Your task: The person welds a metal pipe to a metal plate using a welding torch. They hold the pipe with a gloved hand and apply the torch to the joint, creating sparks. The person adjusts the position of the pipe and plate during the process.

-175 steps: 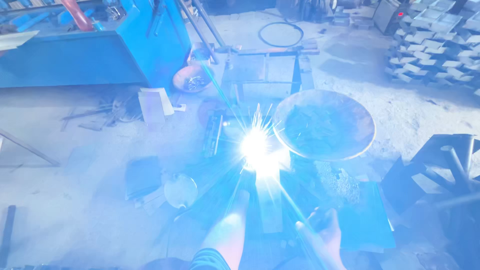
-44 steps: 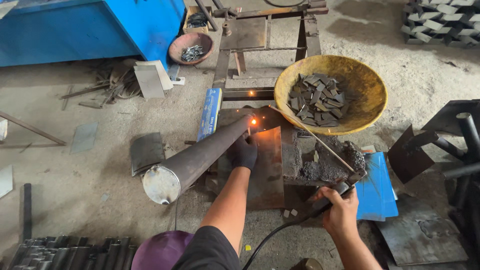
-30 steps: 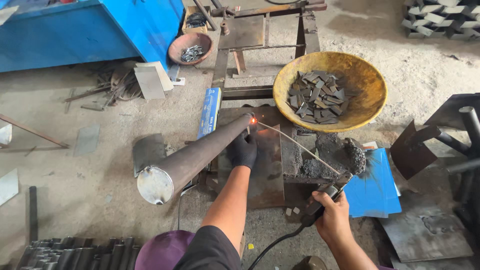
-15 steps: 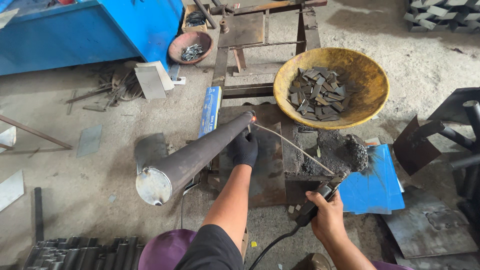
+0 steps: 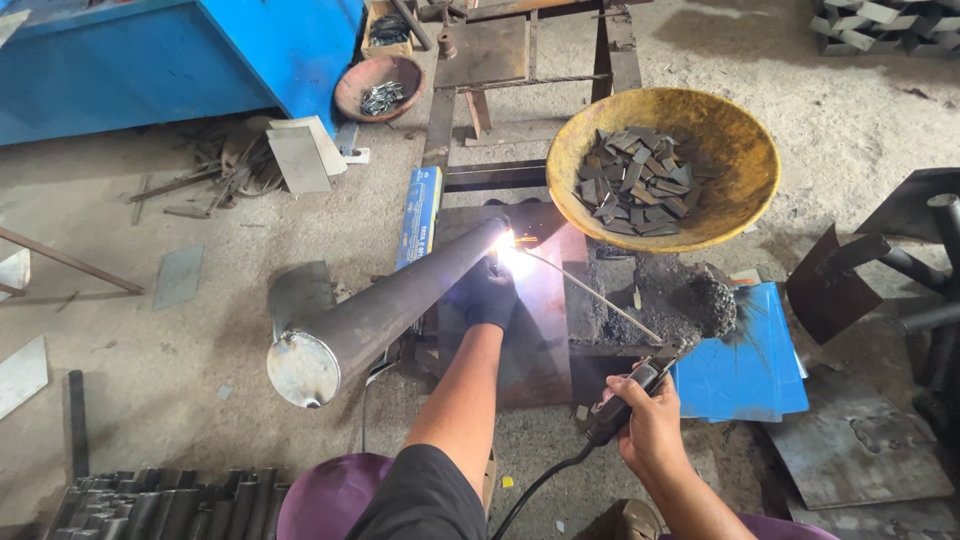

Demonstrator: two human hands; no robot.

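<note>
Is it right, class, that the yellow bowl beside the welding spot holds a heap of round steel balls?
Not quite. In the head view, the yellow bowl beside the welding spot holds flat, grey metal pieces, not round balls. The rest stands: the bowl sits beside the bright arc.

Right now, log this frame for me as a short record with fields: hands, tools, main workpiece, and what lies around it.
left hand: gloved left hand rests against the far end of the pipe
right hand: bare right hand grips the electrode holder
tool: welding rod runs from the holder to the bright arc
workpiece: long steel pipe, capped near end toward the camera, tilted over a metal stand
nearby: yellow bowl of flat metal pieces; blue sheet; small bowl; blue cabinet
</note>
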